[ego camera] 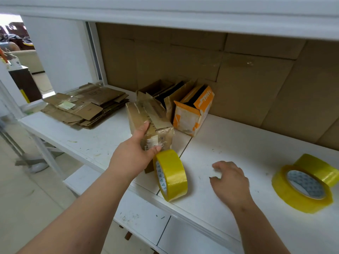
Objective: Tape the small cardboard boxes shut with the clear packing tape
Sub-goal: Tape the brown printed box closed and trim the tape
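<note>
The left hand [134, 154] was extended forward from a bare forearm that entered from the lower left, and it gripped a small taped cardboard box [150, 121] at its near end: the fingers lay along the box's left side and the thumb pressed against its front face. The box was tilted, its far end toward the wall; whether its base touched the white table [238, 143] could not be told. A roll of clear packing tape [171, 176], yellowish in tint, stood on edge just below the left thumb, near the table's front edge.

The right hand [230, 182] was held palm down over the table to the right of that roll, fingers spread and slightly curled, holding nothing; its outline was blurred.

Two further tape rolls [302, 187] lay overlapping at the right. Behind the held box stood an open brown box [174, 96] and an open orange-and-white box [192, 110], side by side against the cardboard-lined back wall [238, 70]. A stack of flattened cardboard [84, 105] lay at the table's left end.
</note>
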`<state>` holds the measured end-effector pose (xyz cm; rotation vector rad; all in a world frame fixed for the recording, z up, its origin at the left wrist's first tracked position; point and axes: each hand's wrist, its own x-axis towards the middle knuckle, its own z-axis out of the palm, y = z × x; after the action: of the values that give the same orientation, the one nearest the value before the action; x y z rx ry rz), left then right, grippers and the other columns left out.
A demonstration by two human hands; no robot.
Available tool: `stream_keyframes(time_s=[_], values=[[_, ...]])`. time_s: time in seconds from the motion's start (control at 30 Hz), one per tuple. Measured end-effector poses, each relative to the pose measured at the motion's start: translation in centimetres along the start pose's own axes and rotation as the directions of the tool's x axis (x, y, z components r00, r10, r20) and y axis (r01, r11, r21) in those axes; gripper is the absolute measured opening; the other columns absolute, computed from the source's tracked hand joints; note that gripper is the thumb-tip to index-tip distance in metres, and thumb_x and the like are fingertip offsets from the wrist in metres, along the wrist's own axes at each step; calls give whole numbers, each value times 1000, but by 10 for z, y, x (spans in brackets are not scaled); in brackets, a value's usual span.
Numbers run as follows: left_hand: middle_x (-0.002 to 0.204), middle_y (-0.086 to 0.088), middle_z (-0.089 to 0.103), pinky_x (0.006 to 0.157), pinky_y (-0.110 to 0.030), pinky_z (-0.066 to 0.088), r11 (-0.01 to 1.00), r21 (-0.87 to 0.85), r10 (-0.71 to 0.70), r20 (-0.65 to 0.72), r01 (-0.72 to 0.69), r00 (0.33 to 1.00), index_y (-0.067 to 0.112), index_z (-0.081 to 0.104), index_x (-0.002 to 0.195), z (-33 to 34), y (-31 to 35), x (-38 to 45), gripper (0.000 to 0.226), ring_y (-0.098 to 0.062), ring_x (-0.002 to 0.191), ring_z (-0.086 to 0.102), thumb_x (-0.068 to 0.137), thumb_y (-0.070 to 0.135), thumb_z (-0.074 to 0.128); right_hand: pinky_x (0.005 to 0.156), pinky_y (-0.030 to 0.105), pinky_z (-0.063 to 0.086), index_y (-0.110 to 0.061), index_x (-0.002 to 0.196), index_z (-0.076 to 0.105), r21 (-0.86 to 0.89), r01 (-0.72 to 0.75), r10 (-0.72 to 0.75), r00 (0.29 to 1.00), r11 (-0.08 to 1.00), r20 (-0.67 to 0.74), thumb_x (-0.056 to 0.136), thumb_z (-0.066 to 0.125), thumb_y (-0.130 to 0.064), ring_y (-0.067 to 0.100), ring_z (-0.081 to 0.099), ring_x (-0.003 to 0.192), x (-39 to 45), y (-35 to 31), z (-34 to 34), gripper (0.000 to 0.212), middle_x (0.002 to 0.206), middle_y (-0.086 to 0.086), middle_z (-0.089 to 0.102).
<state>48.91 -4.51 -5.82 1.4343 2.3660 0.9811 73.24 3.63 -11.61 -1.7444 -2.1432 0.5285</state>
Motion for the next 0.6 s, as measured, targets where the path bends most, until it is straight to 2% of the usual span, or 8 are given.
stream_keyframes(time_s=[0.03,0.1,0.17,0.23,0.33,0.43,0.53,0.6], values=[[139,4,58,96,-35,48,999,-36,-18,-6,18,1000,48,18,153,1,2,-2,82,-22,119,59,87,51,67,102,33,35,-34,132,54,-152,-34,40,999,988,31,89,56,-24,17,46,125,2,6,1,45,134,-8,51],[135,4,60,95,-34,48,989,-137,-64,-24,60,998,45,17,154,5,3,-5,86,-21,119,60,86,48,70,97,32,33,-38,132,53,-278,-66,82,995,958,48,90,49,-25,16,46,123,2,13,4,44,133,-10,50],[114,4,67,84,-33,48,964,-244,-121,-54,105,991,40,16,154,9,3,-8,91,-18,106,64,83,45,74,88,31,32,-38,123,59,-339,-50,61,998,939,21,94,45,-27,14,50,114,2,15,5,34,121,-11,53],[89,9,64,76,-31,43,929,-341,-175,-69,142,982,34,17,155,11,6,-13,94,-10,87,62,82,41,76,82,30,29,-36,117,59,-335,-38,42,999,941,5,98,43,-30,14,53,107,3,16,6,26,112,-11,54],[83,6,62,66,-24,41,832,-522,-267,-75,190,961,23,27,149,14,11,-18,86,-1,81,57,81,36,78,82,32,33,-34,113,55,-193,-1,-3,1000,981,-21,102,39,-32,16,58,97,4,11,3,19,104,-10,55],[87,6,64,62,-19,37,714,-663,-334,-38,226,942,18,34,132,19,14,-22,71,1,82,56,80,32,80,88,35,40,-34,111,49,26,72,-72,997,997,-12,104,35,-34,17,56,90,2,-7,-8,15,100,-8,58],[94,5,67,65,-21,39,629,-731,-350,36,264,936,17,42,111,24,15,-25,54,-3,86,59,78,32,82,84,37,49,-35,113,54,306,172,-171,985,936,-32,103,40,-34,19,61,92,0,-34,-22,18,100,-4,61],[98,1,67,70,-24,44,583,-756,-356,93,299,930,17,52,103,29,12,-27,44,-10,89,62,77,35,82,81,31,47,-36,115,60,369,251,-251,967,895,-50,102,44,-33,14,60,94,0,-53,-31,20,103,-5,60]])
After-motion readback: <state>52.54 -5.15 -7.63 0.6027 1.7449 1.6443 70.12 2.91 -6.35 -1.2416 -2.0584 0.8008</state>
